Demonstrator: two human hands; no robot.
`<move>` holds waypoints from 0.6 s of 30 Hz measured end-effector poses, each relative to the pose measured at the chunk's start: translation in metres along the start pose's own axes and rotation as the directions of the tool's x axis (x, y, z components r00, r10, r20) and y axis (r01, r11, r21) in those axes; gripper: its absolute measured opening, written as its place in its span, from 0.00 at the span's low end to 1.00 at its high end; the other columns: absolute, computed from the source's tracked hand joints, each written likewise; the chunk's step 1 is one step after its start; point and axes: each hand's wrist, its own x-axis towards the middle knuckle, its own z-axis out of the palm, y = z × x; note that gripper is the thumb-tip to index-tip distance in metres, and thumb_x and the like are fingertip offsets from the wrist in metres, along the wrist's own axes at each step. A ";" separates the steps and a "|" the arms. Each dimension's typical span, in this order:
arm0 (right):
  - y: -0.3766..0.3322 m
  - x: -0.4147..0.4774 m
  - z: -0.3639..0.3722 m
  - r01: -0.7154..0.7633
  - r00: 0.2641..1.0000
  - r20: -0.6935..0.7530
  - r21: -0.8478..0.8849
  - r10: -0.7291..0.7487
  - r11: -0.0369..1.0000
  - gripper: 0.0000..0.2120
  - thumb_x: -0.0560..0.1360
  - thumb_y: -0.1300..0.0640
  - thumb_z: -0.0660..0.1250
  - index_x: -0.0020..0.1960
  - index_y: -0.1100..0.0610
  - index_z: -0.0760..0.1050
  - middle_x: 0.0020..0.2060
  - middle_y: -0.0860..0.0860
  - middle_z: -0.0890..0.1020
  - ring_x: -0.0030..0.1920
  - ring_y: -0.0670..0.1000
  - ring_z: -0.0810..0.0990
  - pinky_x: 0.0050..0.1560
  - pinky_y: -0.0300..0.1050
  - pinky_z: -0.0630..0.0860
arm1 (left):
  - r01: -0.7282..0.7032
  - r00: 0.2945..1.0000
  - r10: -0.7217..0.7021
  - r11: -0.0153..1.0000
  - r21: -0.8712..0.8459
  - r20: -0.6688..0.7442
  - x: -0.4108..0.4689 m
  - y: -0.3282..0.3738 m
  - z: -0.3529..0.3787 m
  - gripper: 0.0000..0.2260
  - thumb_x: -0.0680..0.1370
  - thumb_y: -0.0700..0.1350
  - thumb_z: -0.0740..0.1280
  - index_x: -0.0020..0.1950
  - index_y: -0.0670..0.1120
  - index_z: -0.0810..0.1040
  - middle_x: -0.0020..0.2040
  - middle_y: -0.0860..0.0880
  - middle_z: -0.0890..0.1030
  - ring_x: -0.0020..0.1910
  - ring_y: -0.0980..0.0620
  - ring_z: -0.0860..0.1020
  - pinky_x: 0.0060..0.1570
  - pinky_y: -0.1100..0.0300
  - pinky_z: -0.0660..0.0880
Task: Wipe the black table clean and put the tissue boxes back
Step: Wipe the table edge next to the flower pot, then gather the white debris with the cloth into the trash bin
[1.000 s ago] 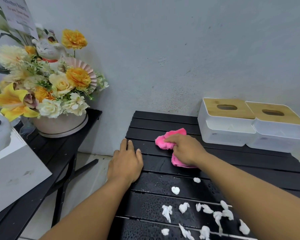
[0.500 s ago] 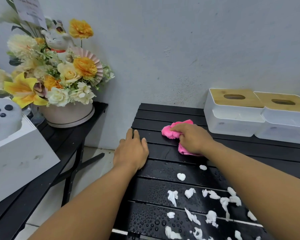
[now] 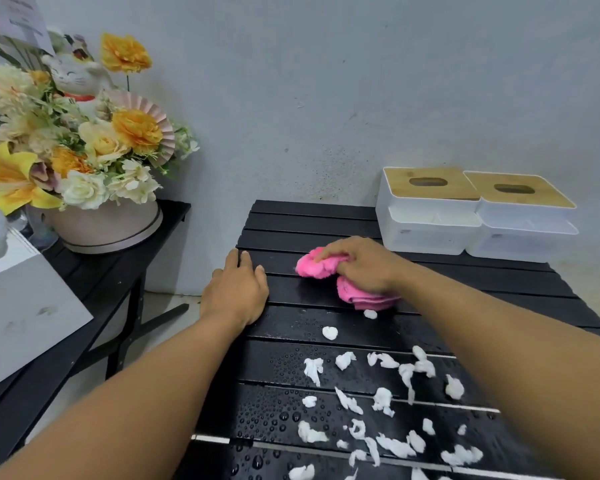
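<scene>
The black slatted table (image 3: 302, 223) is wet with droplets and strewn with several white tissue scraps (image 3: 381, 400) on its near half. My right hand (image 3: 364, 263) grips a bunched pink cloth (image 3: 314, 266) and presses it on the slats near the table's middle. My left hand (image 3: 236, 292) lies flat on the table's left edge, fingers straight. Two white tissue boxes with wooden lids, one (image 3: 426, 211) beside the other (image 3: 523, 220), stand at the back right against the wall.
A second black table (image 3: 94, 289) stands to the left across a gap. It carries a flower arrangement (image 3: 84, 150) with a cat figurine in a pink pot and a white box (image 3: 25, 317). The grey wall (image 3: 326, 98) runs behind both tables.
My right hand and the pink cloth have stayed on the same slats with little shift. The camera has tilted down, showing more of the wet near end and scraps.
</scene>
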 end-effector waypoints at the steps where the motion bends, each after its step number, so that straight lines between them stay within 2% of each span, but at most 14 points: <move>1: 0.003 -0.008 -0.008 -0.015 0.998 -0.053 0.057 0.018 0.998 0.16 0.80 0.59 0.62 0.61 0.43 0.80 0.62 0.41 0.79 0.62 0.43 0.76 0.68 0.44 0.69 | -0.004 1.000 0.004 1.000 0.001 0.008 -0.001 0.000 -0.001 0.23 0.83 0.56 0.47 0.71 0.44 0.65 0.74 0.48 0.63 0.58 0.38 0.73 0.51 0.46 0.72; 3: 0.010 -0.029 -0.022 -0.047 0.993 -0.104 0.091 0.056 0.995 0.15 0.81 0.57 0.62 0.60 0.40 0.79 0.62 0.43 0.79 0.61 0.44 0.76 0.64 0.44 0.69 | -0.001 0.999 0.000 1.000 0.025 0.036 -0.003 0.002 -0.003 0.23 0.83 0.56 0.46 0.71 0.45 0.65 0.73 0.48 0.64 0.59 0.38 0.71 0.52 0.44 0.72; 7: 0.033 -0.068 -0.034 -0.118 0.992 -0.035 0.088 0.122 0.989 0.15 0.81 0.58 0.63 0.60 0.41 0.80 0.62 0.40 0.79 0.62 0.42 0.75 0.67 0.43 0.67 | 0.024 0.998 -0.033 0.980 0.197 0.047 -0.007 0.010 -0.016 0.20 0.83 0.55 0.47 0.64 0.47 0.71 0.68 0.47 0.69 0.64 0.39 0.67 0.61 0.33 0.63; 9: 0.041 -0.080 -0.035 -0.135 0.990 -0.023 0.112 0.139 0.984 0.12 0.81 0.53 0.64 0.58 0.38 0.80 0.61 0.38 0.80 0.62 0.40 0.76 0.68 0.43 0.67 | -0.022 1.000 0.019 0.971 0.237 0.016 -0.013 0.015 -0.019 0.16 0.83 0.52 0.50 0.61 0.49 0.74 0.67 0.48 0.71 0.66 0.40 0.66 0.64 0.32 0.60; 11: 0.045 -0.084 -0.032 -0.123 0.992 -0.023 0.109 0.126 0.986 0.10 0.81 0.46 0.63 0.58 0.37 0.81 0.60 0.37 0.80 0.62 0.42 0.77 0.70 0.47 0.68 | -0.092 0.996 0.093 0.978 0.188 0.005 -0.023 0.024 -0.020 0.15 0.82 0.52 0.55 0.65 0.52 0.74 0.70 0.49 0.71 0.69 0.42 0.66 0.66 0.34 0.60; 13: 0.042 -0.090 -0.030 -0.135 0.989 -0.049 0.109 0.141 0.985 0.10 0.82 0.45 0.62 0.58 0.38 0.81 0.57 0.40 0.82 0.57 0.47 0.81 0.68 0.52 0.71 | -0.182 0.983 0.182 0.980 0.085 0.013 -0.037 0.038 -0.023 0.18 0.81 0.52 0.58 0.70 0.54 0.73 0.71 0.51 0.73 0.69 0.43 0.69 0.66 0.37 0.63; 15: 0.037 -0.098 -0.031 -0.131 0.989 -0.054 0.144 0.140 0.981 0.10 0.82 0.49 0.61 0.56 0.39 0.81 0.48 0.52 0.85 0.46 0.60 0.83 0.57 0.56 0.78 | -0.270 0.961 0.271 0.963 -0.026 0.049 -0.051 0.052 -0.024 0.19 0.81 0.51 0.58 0.72 0.54 0.72 0.69 0.53 0.75 0.68 0.45 0.72 0.67 0.40 0.66; 16: 0.035 -0.105 -0.030 -0.128 0.990 -0.039 0.186 0.138 0.974 0.11 0.82 0.51 0.61 0.55 0.39 0.81 0.40 0.59 0.84 0.37 0.66 0.79 0.47 0.56 0.78 | -0.284 0.953 0.291 0.955 -0.082 0.083 -0.059 0.058 -0.024 0.19 0.81 0.51 0.58 0.72 0.54 0.72 0.69 0.53 0.76 0.68 0.45 0.72 0.67 0.41 0.67; 17: 0.033 -0.110 -0.030 -0.132 0.990 -0.024 0.218 0.141 0.967 0.11 0.82 0.52 0.61 0.54 0.41 0.81 0.33 0.61 0.81 0.31 0.65 0.75 0.39 0.51 0.75 | -0.272 0.951 0.288 0.952 -0.137 0.112 -0.065 0.063 -0.023 0.19 0.81 0.51 0.58 0.72 0.54 0.72 0.69 0.52 0.76 0.68 0.45 0.73 0.67 0.44 0.69; 18: 0.032 -0.118 -0.030 -0.141 0.988 -0.022 0.227 0.150 0.964 0.11 0.82 0.53 0.62 0.52 0.41 0.82 0.30 0.59 0.79 0.30 0.62 0.73 0.36 0.47 0.73 | -0.251 0.950 0.278 0.951 -0.180 0.143 -0.072 0.067 -0.023 0.19 0.81 0.50 0.58 0.72 0.54 0.73 0.69 0.52 0.76 0.69 0.45 0.72 0.66 0.46 0.70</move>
